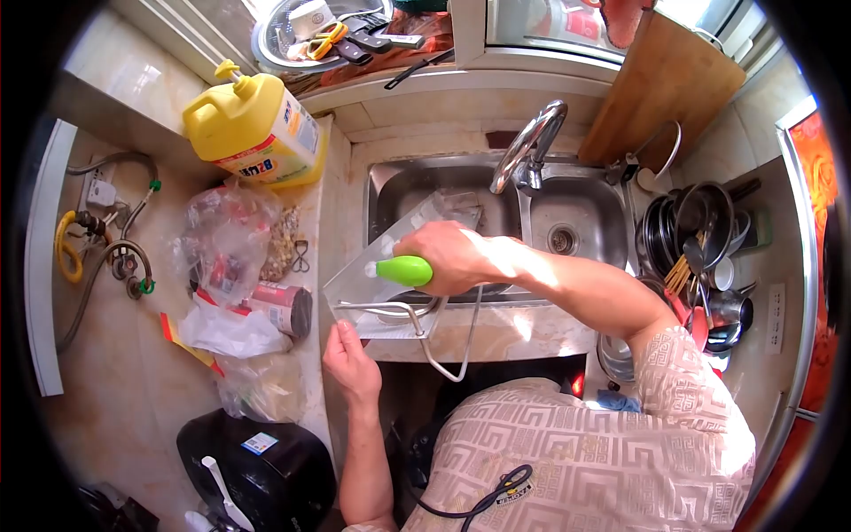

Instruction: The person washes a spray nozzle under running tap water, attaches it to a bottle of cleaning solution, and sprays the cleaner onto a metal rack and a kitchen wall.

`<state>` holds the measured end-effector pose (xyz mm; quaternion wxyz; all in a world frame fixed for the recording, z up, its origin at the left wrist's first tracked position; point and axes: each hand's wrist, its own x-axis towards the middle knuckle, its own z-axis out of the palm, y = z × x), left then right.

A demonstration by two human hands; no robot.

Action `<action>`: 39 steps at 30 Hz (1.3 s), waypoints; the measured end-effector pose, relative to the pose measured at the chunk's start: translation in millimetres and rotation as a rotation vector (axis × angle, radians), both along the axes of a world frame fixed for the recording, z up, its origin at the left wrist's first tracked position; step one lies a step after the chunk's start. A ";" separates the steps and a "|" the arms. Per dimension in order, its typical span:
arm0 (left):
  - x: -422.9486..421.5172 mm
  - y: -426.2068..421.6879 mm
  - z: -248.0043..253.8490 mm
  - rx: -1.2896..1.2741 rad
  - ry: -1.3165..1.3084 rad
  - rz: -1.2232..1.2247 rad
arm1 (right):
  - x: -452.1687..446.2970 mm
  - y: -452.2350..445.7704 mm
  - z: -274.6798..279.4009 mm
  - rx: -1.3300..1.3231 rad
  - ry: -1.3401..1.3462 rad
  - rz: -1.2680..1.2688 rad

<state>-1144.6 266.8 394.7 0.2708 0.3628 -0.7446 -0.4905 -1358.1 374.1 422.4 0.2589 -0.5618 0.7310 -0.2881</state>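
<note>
My right hand (445, 255) is closed around a bright green handle (406, 270) with a pale tip; the tool's working end is hidden, so its kind is unclear. Below it, a clear plastic tray (356, 282) slants across the left sink basin's front edge. A bent metal wire frame (450, 363) lies on the tray and sticks out over the counter's edge. At the tray's near left corner, my left hand (353, 362) is closed, its thumb and fingers pinching the rim close to the end of the frame.
A double steel sink (572, 208) with a chrome faucet (532, 151) lies ahead. To the left stand a yellow pump jug (257, 129), plastic bags (226, 230) and a black appliance (257, 470). Stacked pans (700, 222) and a wooden cutting board (660, 84) occupy the right.
</note>
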 end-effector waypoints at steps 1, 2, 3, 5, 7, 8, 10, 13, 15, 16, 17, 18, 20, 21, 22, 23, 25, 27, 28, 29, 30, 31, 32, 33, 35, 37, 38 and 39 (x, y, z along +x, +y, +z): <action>-1.1 1.4 3.0 -0.038 -0.039 -0.010 | 0.6 -0.8 0.9 0.005 -0.004 -0.009; -2.2 2.5 5.3 -0.038 -0.035 -0.004 | -0.6 -0.9 0.2 0.005 0.000 -0.003; -2.9 3.6 7.1 -0.037 -0.040 -0.012 | -2.6 0.3 -1.9 -0.100 -0.026 0.023; -0.4 3.1 6.3 -0.034 -0.046 -0.012 | -3.8 0.5 1.0 -0.202 -0.055 0.058; 3.1 -0.1 0.5 -0.044 -0.077 -0.030 | -4.9 -1.8 9.0 -0.210 -0.053 0.114; 3.7 -1.1 0.2 -0.045 -0.076 -0.024 | -3.3 -4.1 11.4 -0.210 -0.053 0.120; 4.3 -2.2 0.0 -0.058 -0.104 -0.064 | 1.2 -7.5 14.7 -0.144 -0.028 0.142; 3.3 -2.0 4.7 -0.068 -0.156 -0.070 | 1.6 -11.5 18.2 -0.120 -0.006 0.179; 3.4 -2.5 2.2 -0.076 -0.120 -0.059 | 0.3 -12.1 20.2 -0.172 -0.031 0.195; 3.1 -2.9 1.5 -0.085 -0.083 -0.051 | -0.9 -13.0 21.5 -0.225 -0.057 0.209; 2.2 -2.4 4.0 -0.088 -0.083 -0.044 | -1.1 -14.3 23.6 -0.228 -0.057 0.216; 1.1 -1.4 8.4 -0.098 -0.107 -0.061 | -0.5 -15.5 25.9 -0.207 -0.055 0.220; 4.4 -3.4 13.5 -0.109 -0.132 -0.073 | 0.8 -18.4 27.7 -0.188 -0.054 0.230; 6.7 -5.9 14.9 -0.085 -0.217 -0.109 | 0.9 -19.2 28.2 -0.174 -0.047 0.237; 8.1 -6.9 15.4 -0.060 -0.301 -0.147 | 0.7 -19.3 28.7 -0.159 -0.039 0.243; 8.2 -7.0 12.6 -0.059 -0.298 -0.144 | 0.1 -19.7 28.6 -0.158 -0.036 0.246; 7.9 -6.4 1.5 -0.079 -0.138 -0.148 | -1.3 -20.4 27.3 -0.134 -0.027 0.284; 2.5 -4.5 -4.6 0.034 0.000 -0.162 | -3.8 -20.4 27.3 -0.149 -0.062 0.297; -3.2 -4.0 -6.6 0.144 0.137 -0.176 | -3.9 -20.9 27.3 -0.166 -0.098 0.307; -11.1 -4.5 -8.0 0.250 0.278 -0.189 | -4.1 -21.8 27.1 -0.167 -0.096 0.315; -19.9 -5.9 -8.9 0.357 0.421 -0.208 | -5.2 -22.1 26.8 -0.148 -0.093 0.307; -26.2 -6.7 -9.2 0.469 0.562 -0.228 | -5.6 -21.1 26.5 -0.125 -0.091 0.296; -29.6 -7.5 -8.7 0.473 0.564 -0.226 | -5.9 -20.7 26.4 -0.121 -0.091 0.297; -32.1 -9.2 -7.2 0.511 0.593 -0.212 | -7.2 -21.7 26.4 -0.101 -0.093 0.306; -35.7 -11.5 -6.8 0.550 0.618 -0.196 | -8.7 -24.1 26.7 -0.082 -0.099 0.316; -39.3 -12.9 -8.0 0.549 0.635 -0.183 | -11.0 -26.1 29.1 -0.065 -0.151 0.324; -40.2 -12.6 -6.7 0.549 0.636 -0.185 | -12.1 -26.2 27.5 -0.107 -0.190 0.308; -41.2 -11.7 -4.8 0.564 0.643 -0.178 | -14.4 -26.7 25.8 -0.108 -0.189 0.305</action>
